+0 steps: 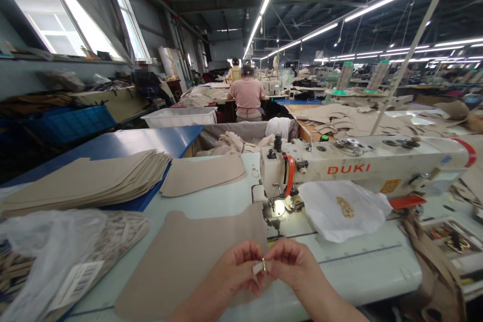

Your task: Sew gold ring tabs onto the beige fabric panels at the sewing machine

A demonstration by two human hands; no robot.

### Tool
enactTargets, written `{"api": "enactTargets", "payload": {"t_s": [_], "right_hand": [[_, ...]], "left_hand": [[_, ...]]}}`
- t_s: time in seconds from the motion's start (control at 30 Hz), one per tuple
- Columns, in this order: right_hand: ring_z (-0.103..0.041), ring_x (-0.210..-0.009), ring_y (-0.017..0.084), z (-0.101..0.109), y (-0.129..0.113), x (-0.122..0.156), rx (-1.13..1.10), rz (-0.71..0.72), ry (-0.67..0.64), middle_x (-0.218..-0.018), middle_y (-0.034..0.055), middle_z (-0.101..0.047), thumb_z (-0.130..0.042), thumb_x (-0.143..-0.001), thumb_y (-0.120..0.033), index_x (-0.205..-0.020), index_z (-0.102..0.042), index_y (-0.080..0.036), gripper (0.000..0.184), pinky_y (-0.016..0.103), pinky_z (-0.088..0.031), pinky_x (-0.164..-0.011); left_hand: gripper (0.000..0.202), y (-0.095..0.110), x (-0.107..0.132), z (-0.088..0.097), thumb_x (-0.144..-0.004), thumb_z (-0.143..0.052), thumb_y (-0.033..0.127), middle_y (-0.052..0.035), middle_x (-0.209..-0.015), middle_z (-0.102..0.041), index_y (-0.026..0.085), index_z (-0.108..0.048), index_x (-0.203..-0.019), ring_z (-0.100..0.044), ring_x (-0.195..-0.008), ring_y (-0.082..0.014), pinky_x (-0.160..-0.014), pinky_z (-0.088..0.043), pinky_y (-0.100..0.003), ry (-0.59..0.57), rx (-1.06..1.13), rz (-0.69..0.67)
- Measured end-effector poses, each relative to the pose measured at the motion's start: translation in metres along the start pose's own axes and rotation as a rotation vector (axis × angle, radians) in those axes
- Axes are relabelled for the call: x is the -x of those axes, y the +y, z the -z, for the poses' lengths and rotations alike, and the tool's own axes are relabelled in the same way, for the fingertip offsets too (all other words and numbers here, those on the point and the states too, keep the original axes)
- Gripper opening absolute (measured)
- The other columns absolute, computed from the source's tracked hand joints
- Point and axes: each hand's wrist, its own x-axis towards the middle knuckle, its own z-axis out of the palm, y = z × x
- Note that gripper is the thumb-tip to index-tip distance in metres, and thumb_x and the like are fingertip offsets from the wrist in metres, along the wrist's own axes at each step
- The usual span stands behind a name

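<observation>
Over the front of the sewing table, my left hand [239,264] and my right hand [290,261] meet, fingertips pinched together. Between them is a small gold metal ring [263,264], seen almost edge-on, with a short pale fabric strip [258,267] at it. The left fingers grip the strip; the right thumb and fingers close on the ring. Whether the strip runs through the ring is hidden by the fingers. Beneath my hands lies a large beige fabric panel [196,251], its right edge near the needle area of the sewing machine [362,166].
A white plastic sheet [320,211] holds several gold rings [345,207] under the machine arm. Stacked beige panels [90,176] lie at left, beside another panel [204,173]. A clear bag of strips [83,251] sits front left. A co-worker [247,93] sits ahead, back turned.
</observation>
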Motion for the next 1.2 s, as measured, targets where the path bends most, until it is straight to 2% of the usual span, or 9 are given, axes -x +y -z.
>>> {"api": "enactTargets", "payload": {"t_s": [0.23,0.37,0.43,0.53,0.63,0.7,0.83,0.97,1.2], "right_hand": [[-0.062,-0.054,0.015,0.000,-0.009,0.005,-0.003,-0.040,-0.128,-0.059,0.0007,-0.065,-0.082,-0.056,-0.048,-0.067,-0.063,-0.017,0.038,0.025,-0.048,-0.055],[-0.063,-0.062,0.016,-0.002,-0.018,0.013,0.137,-0.011,-0.196,-0.066,0.0018,-0.066,-0.074,-0.069,-0.045,-0.078,-0.063,-0.018,0.031,0.027,-0.049,-0.061],[-0.062,-0.068,0.016,-0.003,-0.020,0.017,0.265,0.048,-0.184,-0.073,0.0026,-0.066,-0.071,-0.070,-0.036,-0.085,-0.062,-0.017,0.026,0.027,-0.048,-0.065],[-0.060,-0.072,0.017,-0.004,-0.018,0.021,0.433,0.113,-0.154,-0.078,0.0022,-0.062,-0.071,-0.064,-0.024,-0.085,-0.058,-0.017,0.025,0.028,-0.047,-0.069],[-0.058,-0.070,0.015,-0.003,-0.017,0.021,0.461,0.118,-0.159,-0.075,0.0016,-0.060,-0.064,-0.068,-0.021,-0.078,-0.056,-0.018,0.013,0.027,-0.046,-0.067],[-0.057,-0.069,0.015,0.000,-0.017,0.021,0.454,0.136,-0.152,-0.073,0.0026,-0.060,-0.061,-0.072,-0.023,-0.073,-0.058,-0.017,0.007,0.025,-0.045,-0.065],[-0.056,-0.067,0.015,0.003,-0.016,0.021,0.407,0.204,-0.090,-0.071,0.0039,-0.061,-0.064,-0.075,-0.028,-0.068,-0.062,-0.016,0.014,0.025,-0.044,-0.062],[-0.058,-0.072,0.015,0.001,-0.009,0.020,0.343,0.260,0.011,-0.075,0.0039,-0.063,-0.064,-0.076,-0.024,-0.068,-0.061,-0.017,0.011,0.024,-0.046,-0.065],[-0.056,-0.068,0.013,0.003,-0.004,0.014,0.456,0.284,0.051,-0.074,0.0027,-0.062,-0.062,-0.077,-0.020,-0.067,-0.059,-0.017,0.011,0.022,-0.044,-0.060]], "left_hand": [[0.018,0.005,0.000,0.008,-0.062,-0.068,0.021,0.0028,-0.061,-0.058,0.015,-0.053,-0.069,-0.051,-0.056,-0.0101,-0.058,-0.042,-0.023,-0.075,-0.115,-0.010],[0.012,-0.001,-0.001,0.014,-0.060,-0.061,0.018,0.0049,-0.057,-0.056,0.017,-0.052,-0.068,-0.050,-0.055,-0.0106,-0.057,-0.038,-0.022,-0.097,-0.209,-0.019],[0.010,-0.003,-0.001,0.016,-0.057,-0.055,0.016,0.0064,-0.055,-0.052,0.017,-0.051,-0.066,-0.045,-0.053,-0.0095,-0.052,-0.032,-0.020,-0.071,-0.294,-0.044],[0.011,-0.005,0.001,0.016,-0.054,-0.047,0.014,0.0078,-0.054,-0.044,0.017,-0.049,-0.064,-0.036,-0.051,-0.0080,-0.048,-0.023,-0.020,0.023,-0.458,-0.082],[0.009,-0.005,0.001,0.014,-0.053,-0.046,0.014,0.0068,-0.055,-0.043,0.017,-0.048,-0.061,-0.036,-0.053,-0.0087,-0.049,-0.024,-0.021,0.098,-0.533,-0.109],[0.007,-0.005,0.001,0.011,-0.054,-0.049,0.016,0.0061,-0.055,-0.045,0.017,-0.049,-0.061,-0.038,-0.055,-0.0093,-0.050,-0.026,-0.021,0.111,-0.520,-0.123],[0.011,-0.003,0.002,0.005,-0.053,-0.056,0.022,0.0038,-0.058,-0.050,0.017,-0.049,-0.059,-0.042,-0.056,-0.0105,-0.052,-0.031,-0.022,0.139,-0.394,-0.141],[0.013,-0.002,0.002,0.002,-0.054,-0.061,0.022,0.0006,-0.062,-0.055,0.017,-0.049,-0.056,-0.049,-0.061,-0.0133,-0.057,-0.038,-0.023,0.214,-0.336,-0.240],[0.018,-0.003,0.002,0.003,-0.056,-0.069,0.028,-0.0007,-0.064,-0.060,0.016,-0.057,-0.060,-0.055,-0.062,-0.0139,-0.060,-0.044,-0.023,0.262,-0.249,-0.233]]}}
